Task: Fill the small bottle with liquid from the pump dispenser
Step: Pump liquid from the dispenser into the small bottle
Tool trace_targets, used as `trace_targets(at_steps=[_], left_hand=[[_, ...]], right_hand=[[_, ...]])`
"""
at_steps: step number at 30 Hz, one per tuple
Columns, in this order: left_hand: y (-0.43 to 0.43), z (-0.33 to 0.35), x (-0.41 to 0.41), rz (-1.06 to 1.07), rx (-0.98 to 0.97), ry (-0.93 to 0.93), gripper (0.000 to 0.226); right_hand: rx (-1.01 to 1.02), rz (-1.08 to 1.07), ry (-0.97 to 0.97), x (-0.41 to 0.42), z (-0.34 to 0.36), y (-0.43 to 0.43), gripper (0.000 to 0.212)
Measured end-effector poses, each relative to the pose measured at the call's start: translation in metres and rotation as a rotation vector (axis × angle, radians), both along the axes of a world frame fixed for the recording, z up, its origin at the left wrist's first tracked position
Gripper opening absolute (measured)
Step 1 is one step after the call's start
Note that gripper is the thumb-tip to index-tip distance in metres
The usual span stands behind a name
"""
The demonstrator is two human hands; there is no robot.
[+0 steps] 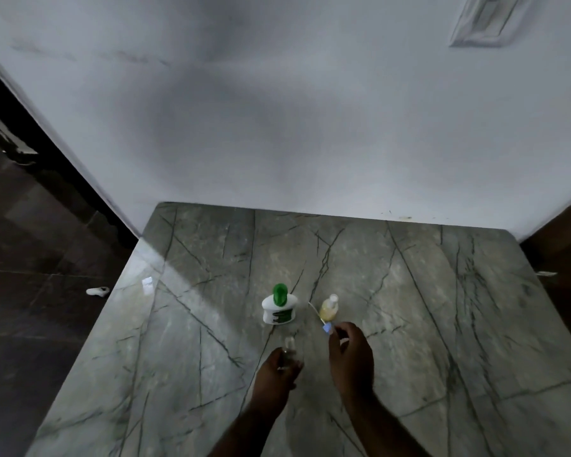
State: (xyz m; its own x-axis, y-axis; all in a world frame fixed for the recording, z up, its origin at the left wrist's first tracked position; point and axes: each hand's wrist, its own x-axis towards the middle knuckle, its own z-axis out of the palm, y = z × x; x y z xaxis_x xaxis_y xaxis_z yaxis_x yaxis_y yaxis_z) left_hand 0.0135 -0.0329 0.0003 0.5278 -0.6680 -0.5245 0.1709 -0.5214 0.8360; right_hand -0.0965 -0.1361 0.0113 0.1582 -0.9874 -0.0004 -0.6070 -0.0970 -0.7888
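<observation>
A white pump dispenser [278, 309] with a green top stands on the grey marble table [442, 308]. To its right stands a small bottle of yellow liquid [329, 311] with an open white neck. My left hand [277, 371] grips a small clear bottle [289, 345], held upright just in front of the dispenser. My right hand [351, 354] pinches a small blue cap [326, 328] with a thin tube that sticks up and to the left, beside the yellow bottle. The clear bottle is blurred, so I cannot tell its contents.
A white wall [277, 127] rises directly behind the table. Dark floor lies to the left, with a small white object [97, 291] on it. The table's left edge runs diagonally near that object.
</observation>
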Motion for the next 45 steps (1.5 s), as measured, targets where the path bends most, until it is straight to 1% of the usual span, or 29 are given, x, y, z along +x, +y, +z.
trace_targets(at_steps=[2, 3, 6, 8, 10, 12, 14, 18, 22, 25, 29, 32, 37, 45], left_hand=[[-0.003, 0.009, 0.003, 0.036, -0.043, 0.02, 0.017], [-0.006, 0.014, 0.004, 0.06, -0.061, 0.027, 0.016], [-0.012, 0.026, 0.011, 0.119, -0.078, 0.042, 0.008], [-0.015, 0.031, 0.016, 0.127, -0.086, 0.035, 0.009], [-0.018, 0.035, 0.02, 0.138, -0.106, 0.032, 0.015], [-0.02, 0.038, 0.025, 0.145, -0.124, 0.045, 0.02], [-0.021, 0.04, 0.028, 0.128, -0.136, 0.037, 0.023], [-0.023, 0.038, 0.031, 0.143, -0.151, 0.008, 0.026], [-0.023, 0.034, 0.032, 0.142, -0.134, 0.009, 0.028], [-0.023, 0.036, 0.031, 0.156, -0.124, -0.016, 0.023], [-0.024, 0.041, 0.029, 0.18, -0.191, 0.042, 0.016], [-0.028, 0.045, 0.032, 0.175, -0.232, 0.069, 0.015], [-0.024, 0.039, 0.035, 0.104, -0.149, 0.053, 0.02], [-0.026, 0.038, 0.031, 0.087, -0.132, 0.041, 0.022]], right_hand=[[0.01, 0.14, -0.06, 0.015, 0.026, -0.004, 0.014], [0.051, 0.211, -0.085, 0.025, 0.04, -0.011, 0.018], [0.279, 0.384, -0.113, 0.063, 0.069, -0.037, 0.036], [0.356, 0.432, -0.118, 0.083, 0.072, -0.05, 0.042], [0.349, 0.446, -0.107, 0.094, 0.069, -0.056, 0.041], [0.312, 0.465, -0.067, 0.099, 0.065, -0.058, 0.034], [0.309, 0.483, -0.038, 0.101, 0.062, -0.059, 0.03], [0.314, 0.479, -0.047, 0.103, 0.058, -0.061, 0.027], [0.342, 0.479, -0.065, 0.105, 0.06, -0.061, 0.025], [0.325, 0.497, -0.044, 0.105, 0.062, -0.063, 0.025], [0.32, 0.516, -0.034, 0.103, 0.067, -0.065, 0.026], [0.331, 0.521, -0.029, 0.102, 0.067, -0.066, 0.025], [0.333, 0.511, -0.046, 0.102, 0.064, -0.064, 0.025], [0.327, 0.525, -0.037, 0.103, 0.061, -0.067, 0.024]])
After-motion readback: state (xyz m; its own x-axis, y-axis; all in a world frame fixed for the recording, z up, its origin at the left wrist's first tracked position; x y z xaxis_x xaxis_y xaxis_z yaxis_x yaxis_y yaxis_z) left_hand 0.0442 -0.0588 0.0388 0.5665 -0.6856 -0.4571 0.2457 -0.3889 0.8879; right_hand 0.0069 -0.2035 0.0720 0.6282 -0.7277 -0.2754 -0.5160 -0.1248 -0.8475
